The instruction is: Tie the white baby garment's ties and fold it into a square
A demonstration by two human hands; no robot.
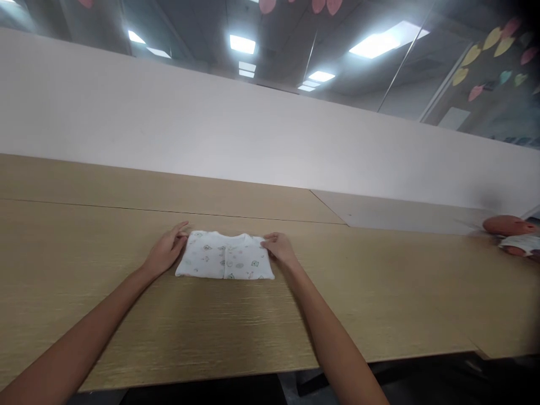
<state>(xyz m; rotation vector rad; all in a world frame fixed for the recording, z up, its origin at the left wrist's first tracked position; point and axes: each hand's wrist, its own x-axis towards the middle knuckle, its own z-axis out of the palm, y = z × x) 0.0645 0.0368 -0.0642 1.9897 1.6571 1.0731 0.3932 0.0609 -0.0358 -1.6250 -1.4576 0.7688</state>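
A small white baby shirt with a scattered print lies folded into a flat, wide shape on the wooden table. Its neckline faces the far side, and a front seam runs down the middle. My left hand rests at the shirt's left edge, fingers apart and the index finger stretched forward. At the upper right corner, my right hand touches the cloth with its fingers extended. Neither hand appears closed around the fabric.
The wooden table spans the view, its near edge toward me. Behind it rises a white partition below glass. A reddish-brown doll-like object with white cloth lies at the far right. A grey panel adjoins the table's back.
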